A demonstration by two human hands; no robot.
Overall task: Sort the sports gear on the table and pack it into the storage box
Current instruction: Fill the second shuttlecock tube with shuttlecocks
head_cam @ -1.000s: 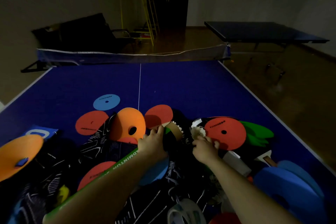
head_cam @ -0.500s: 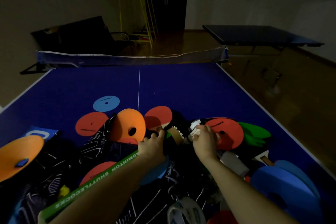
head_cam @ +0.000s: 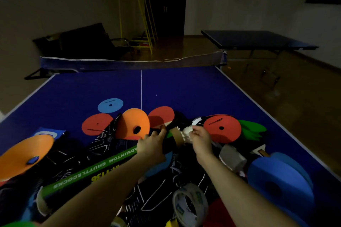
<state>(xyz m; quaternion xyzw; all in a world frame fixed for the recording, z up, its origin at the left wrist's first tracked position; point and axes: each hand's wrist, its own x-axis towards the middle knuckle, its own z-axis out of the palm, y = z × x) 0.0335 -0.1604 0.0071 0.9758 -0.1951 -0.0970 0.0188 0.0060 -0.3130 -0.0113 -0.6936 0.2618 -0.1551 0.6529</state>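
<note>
A long green shuttlecock tube (head_cam: 96, 171) lies slanted across the gear pile, its open end pointing away from me. My left hand (head_cam: 152, 143) grips the tube near that open end. My right hand (head_cam: 201, 139) pinches a white feather shuttlecock (head_cam: 186, 132) right at the tube's mouth. Flat red discs (head_cam: 222, 128) (head_cam: 96, 124), a blue disc (head_cam: 110, 105) and an orange cone (head_cam: 133, 123) lie around the hands. No storage box shows in the view.
Black patterned cloth (head_cam: 103, 145) covers the near part of the blue table (head_cam: 184, 90). Blue foam rings (head_cam: 280, 180), a tape roll (head_cam: 190, 206), a green piece (head_cam: 252, 131) and another orange cone (head_cam: 24, 155) lie close by. The net (head_cam: 129, 62) spans the far side.
My right hand has lifted from the pile toward the tube's mouth, and the white shuttlecock now shows between its fingers. My left hand keeps its grip on the tube.
</note>
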